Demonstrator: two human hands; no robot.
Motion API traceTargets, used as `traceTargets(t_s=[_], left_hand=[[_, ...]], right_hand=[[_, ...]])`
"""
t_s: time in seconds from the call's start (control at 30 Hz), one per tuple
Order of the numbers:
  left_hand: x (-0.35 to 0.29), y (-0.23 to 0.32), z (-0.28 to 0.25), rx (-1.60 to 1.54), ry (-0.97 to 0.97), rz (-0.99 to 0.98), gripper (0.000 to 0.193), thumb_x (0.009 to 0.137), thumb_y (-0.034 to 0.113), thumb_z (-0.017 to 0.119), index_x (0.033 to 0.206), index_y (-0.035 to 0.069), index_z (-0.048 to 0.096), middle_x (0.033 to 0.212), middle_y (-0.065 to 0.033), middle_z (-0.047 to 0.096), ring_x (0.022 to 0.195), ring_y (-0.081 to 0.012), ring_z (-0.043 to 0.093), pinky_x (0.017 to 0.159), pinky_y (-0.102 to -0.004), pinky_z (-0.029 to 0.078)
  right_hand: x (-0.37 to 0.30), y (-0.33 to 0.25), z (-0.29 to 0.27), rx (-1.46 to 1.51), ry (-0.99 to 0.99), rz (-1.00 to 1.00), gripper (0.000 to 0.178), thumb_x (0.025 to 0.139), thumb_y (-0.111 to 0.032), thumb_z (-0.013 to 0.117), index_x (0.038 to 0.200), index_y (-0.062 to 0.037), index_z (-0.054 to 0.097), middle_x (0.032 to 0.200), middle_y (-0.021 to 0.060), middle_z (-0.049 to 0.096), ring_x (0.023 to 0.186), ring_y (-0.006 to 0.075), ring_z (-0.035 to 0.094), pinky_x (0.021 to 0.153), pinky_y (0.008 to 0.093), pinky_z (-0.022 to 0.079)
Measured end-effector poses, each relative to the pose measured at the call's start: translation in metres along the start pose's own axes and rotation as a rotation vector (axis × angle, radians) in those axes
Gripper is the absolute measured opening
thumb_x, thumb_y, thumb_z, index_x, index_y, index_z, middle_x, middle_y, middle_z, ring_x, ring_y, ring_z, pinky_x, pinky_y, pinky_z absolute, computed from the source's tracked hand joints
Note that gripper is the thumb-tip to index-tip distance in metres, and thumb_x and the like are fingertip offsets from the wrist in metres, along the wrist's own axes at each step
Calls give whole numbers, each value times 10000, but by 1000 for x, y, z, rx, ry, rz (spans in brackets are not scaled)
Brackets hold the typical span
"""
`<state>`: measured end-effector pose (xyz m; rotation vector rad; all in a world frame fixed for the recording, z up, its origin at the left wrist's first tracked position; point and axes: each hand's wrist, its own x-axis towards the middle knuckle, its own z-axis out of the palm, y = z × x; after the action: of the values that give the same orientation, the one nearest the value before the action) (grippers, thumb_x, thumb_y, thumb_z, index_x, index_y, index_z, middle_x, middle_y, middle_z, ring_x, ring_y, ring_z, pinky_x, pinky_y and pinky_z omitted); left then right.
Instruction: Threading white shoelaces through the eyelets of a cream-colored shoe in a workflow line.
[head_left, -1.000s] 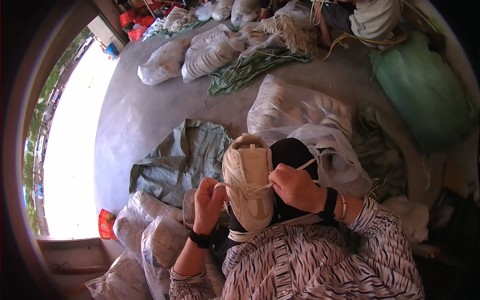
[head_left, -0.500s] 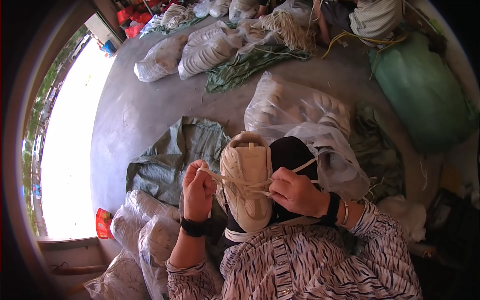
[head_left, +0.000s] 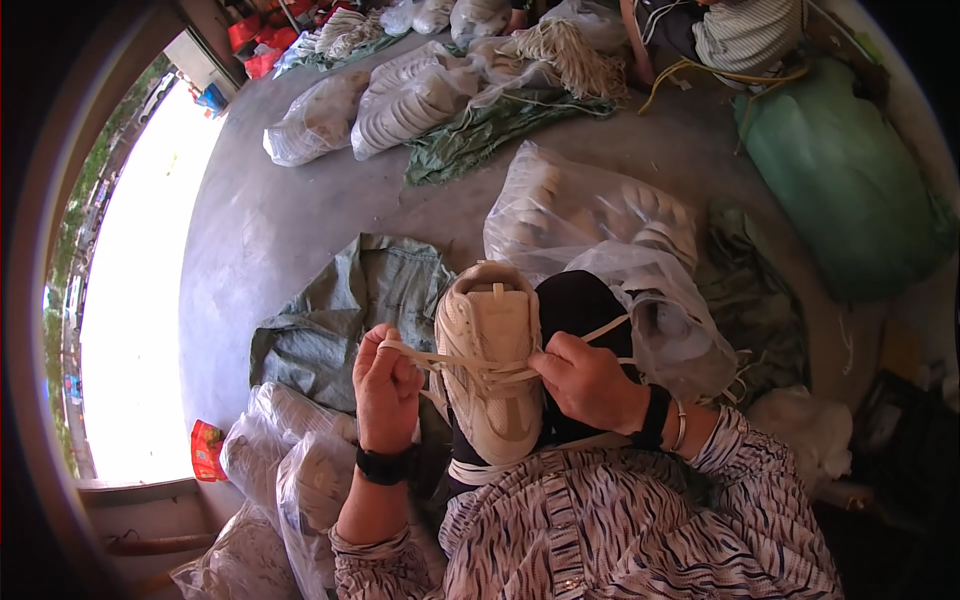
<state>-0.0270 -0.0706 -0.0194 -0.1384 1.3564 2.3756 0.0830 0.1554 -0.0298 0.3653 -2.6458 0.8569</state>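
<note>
A cream sneaker [head_left: 490, 330] rests on my lap, its toe toward me and its heel opening facing away. Flat cream laces cross its lower tongue. My left hand [head_left: 388, 390] is closed in a pinch on a shoelace [head_left: 425, 357], which runs taut from the shoe to my fingers on the left. Close against the shoe's right side, my right hand [head_left: 595, 385] pinches lace too, with a loose length trailing up and right over my dark-clad knee [head_left: 580, 305]. The fingertips of my right hand partly hide the lace there.
A clear plastic bag of shoes [head_left: 600, 215] lies just beyond my knees. Shoe bags [head_left: 300, 450] are piled at my left, beside a green woven sack [head_left: 345, 300]. Farther off are more bagged shoes [head_left: 410, 110], a bundle of laces [head_left: 570, 55], a large green sack [head_left: 840, 180] and another person [head_left: 745, 40].
My left hand has drawn slightly left and outward, pulling the lace straighter. My right hand has shifted a little left, closer against the shoe.
</note>
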Motion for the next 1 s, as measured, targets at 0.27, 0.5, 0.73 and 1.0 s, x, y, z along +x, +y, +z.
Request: traceTargets(t_s=[0.27, 0.5, 0.73, 1.0], left_hand=[[1, 8, -10, -140, 23, -27, 63, 930, 64, 471, 946, 102, 519, 557, 51, 381, 434, -36, 269, 411, -201, 233], [-10, 42, -33, 12, -73, 95, 121, 955, 93, 464, 1060, 83, 523, 554, 54, 329, 437, -24, 247, 410, -194, 228], [-9, 30, -95, 135, 42, -89, 135, 942, 104, 486, 1066, 68, 526, 579, 80, 358, 452, -2, 279, 396, -173, 219], [-7, -31, -103, 453, 14, -535, 147, 933, 183, 476, 911, 85, 583, 611, 32, 459, 441, -86, 403, 401, -227, 320]], right_hand=[[-1, -2, -8, 564, -154, 169, 139, 756, 10, 689, 876, -8, 622, 792, 65, 544, 644, 175, 547, 567, 266, 434], [3, 12, -17, 277, 55, 269, 77, 811, -52, 650, 845, 11, 621, 815, 105, 588, 659, 226, 590, 588, 317, 465], [-32, 23, -59, 494, -343, 382, 81, 842, -79, 605, 831, -5, 636, 759, 103, 638, 659, 186, 613, 595, 271, 468], [-73, 80, -74, 517, 14, 924, 217, 874, -49, 534, 1069, -6, 619, 771, 65, 641, 636, 94, 568, 592, 235, 459]])
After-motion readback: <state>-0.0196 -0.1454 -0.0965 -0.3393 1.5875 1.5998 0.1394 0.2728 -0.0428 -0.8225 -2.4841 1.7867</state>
